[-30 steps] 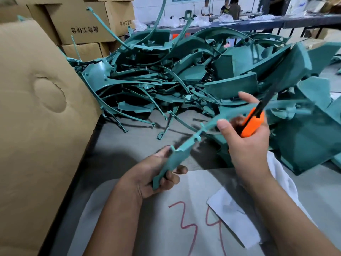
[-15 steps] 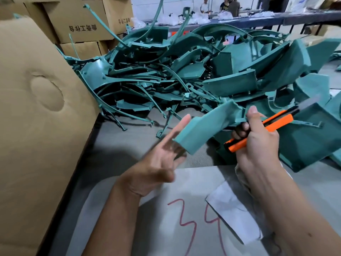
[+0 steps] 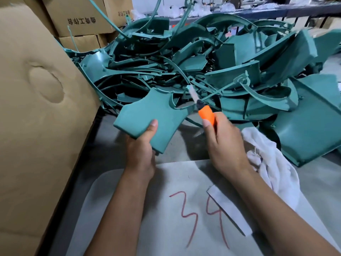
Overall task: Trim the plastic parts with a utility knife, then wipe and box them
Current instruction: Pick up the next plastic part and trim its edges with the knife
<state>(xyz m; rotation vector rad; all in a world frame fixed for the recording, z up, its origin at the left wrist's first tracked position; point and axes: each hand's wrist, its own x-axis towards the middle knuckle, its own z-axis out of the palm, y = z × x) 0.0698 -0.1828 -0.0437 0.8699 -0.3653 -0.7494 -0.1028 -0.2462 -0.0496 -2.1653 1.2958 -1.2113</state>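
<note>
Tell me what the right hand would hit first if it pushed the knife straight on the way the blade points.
Probably the thin green runner strips crossing at the blade tip of the utility knife in the right hand, then the pile of green parts; depth is unclear.

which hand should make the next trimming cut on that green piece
Right. The right hand already grips the orange utility knife, blade near the green part's edge; the left hand is occupied holding that part.
</note>
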